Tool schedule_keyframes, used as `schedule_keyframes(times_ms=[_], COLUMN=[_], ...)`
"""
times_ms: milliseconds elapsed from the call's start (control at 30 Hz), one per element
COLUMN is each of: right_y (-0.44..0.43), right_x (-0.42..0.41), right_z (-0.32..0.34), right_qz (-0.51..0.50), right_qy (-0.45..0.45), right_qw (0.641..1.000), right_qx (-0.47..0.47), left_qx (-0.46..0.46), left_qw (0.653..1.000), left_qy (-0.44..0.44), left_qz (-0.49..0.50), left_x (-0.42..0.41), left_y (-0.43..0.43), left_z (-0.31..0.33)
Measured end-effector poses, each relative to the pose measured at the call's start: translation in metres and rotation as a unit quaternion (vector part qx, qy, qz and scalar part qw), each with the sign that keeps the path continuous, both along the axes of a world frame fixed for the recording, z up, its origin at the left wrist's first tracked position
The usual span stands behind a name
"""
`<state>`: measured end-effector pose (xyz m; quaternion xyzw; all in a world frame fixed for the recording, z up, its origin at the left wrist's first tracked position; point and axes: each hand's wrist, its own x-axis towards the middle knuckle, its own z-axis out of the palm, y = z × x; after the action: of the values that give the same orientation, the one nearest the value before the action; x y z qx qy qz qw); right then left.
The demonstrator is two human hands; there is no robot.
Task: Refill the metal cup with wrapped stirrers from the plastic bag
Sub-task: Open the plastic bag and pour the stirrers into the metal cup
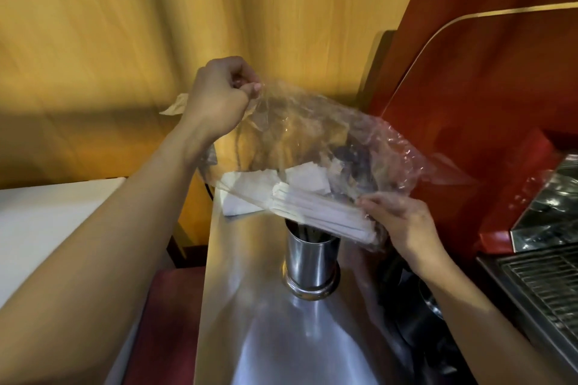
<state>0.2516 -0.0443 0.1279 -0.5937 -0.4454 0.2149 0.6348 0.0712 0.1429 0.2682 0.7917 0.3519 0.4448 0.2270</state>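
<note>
A clear plastic bag (pixel 312 125) hangs in the air above a shiny metal cup (pixel 311 262) that stands on a steel counter (pixel 250 322). My left hand (pixel 219 97) pinches the bag's upper left corner, fingers closed on the film. A bundle of white paper-wrapped stirrers (pixel 316 212) lies inside the bag at its low edge, right over the cup's mouth. My right hand (pixel 397 219) grips the bag's lower right end around the bundle. A few dark sticks show inside the cup.
A red espresso machine (pixel 469 103) with a steel drip grate (pixel 547 284) stands close on the right. White paper napkins (pixel 240 194) lie behind the cup. A wooden wall (pixel 109 40) is behind, a white surface (pixel 37 216) at left.
</note>
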Motion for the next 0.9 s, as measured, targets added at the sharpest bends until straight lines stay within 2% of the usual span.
schedule_keyframes(times_ms=[100, 267, 500, 633, 833, 900], right_y=[-0.004, -0.019, -0.032, -0.03, -0.031, -0.034], right_x=[0.012, 0.028, 0.038, 0.039, 0.038, 0.039], right_z=[0.011, 0.033, 0.059, 0.068, 0.076, 0.078], right_qz=[-0.078, -0.122, -0.14, -0.137, -0.111, -0.107], right_qy=[0.068, 0.097, 0.041, 0.011, -0.032, -0.033], right_qw=[0.994, 0.987, 0.989, 0.991, 0.992, 0.993], right_qx=[0.022, 0.03, 0.025, 0.004, -0.043, -0.044], left_qx=[-0.004, -0.012, -0.027, -0.065, -0.07, -0.081], left_qw=[1.0, 0.998, 0.994, 0.988, 0.979, 0.979], left_qy=[-0.02, -0.021, 0.008, 0.055, 0.126, 0.111], left_qz=[-0.022, -0.053, -0.103, -0.13, -0.142, -0.15], left_x=[0.002, 0.005, -0.009, -0.016, -0.025, -0.025], left_y=[-0.004, -0.007, -0.002, 0.001, 0.003, 0.002], left_z=[0.005, 0.004, -0.002, -0.012, -0.042, -0.045])
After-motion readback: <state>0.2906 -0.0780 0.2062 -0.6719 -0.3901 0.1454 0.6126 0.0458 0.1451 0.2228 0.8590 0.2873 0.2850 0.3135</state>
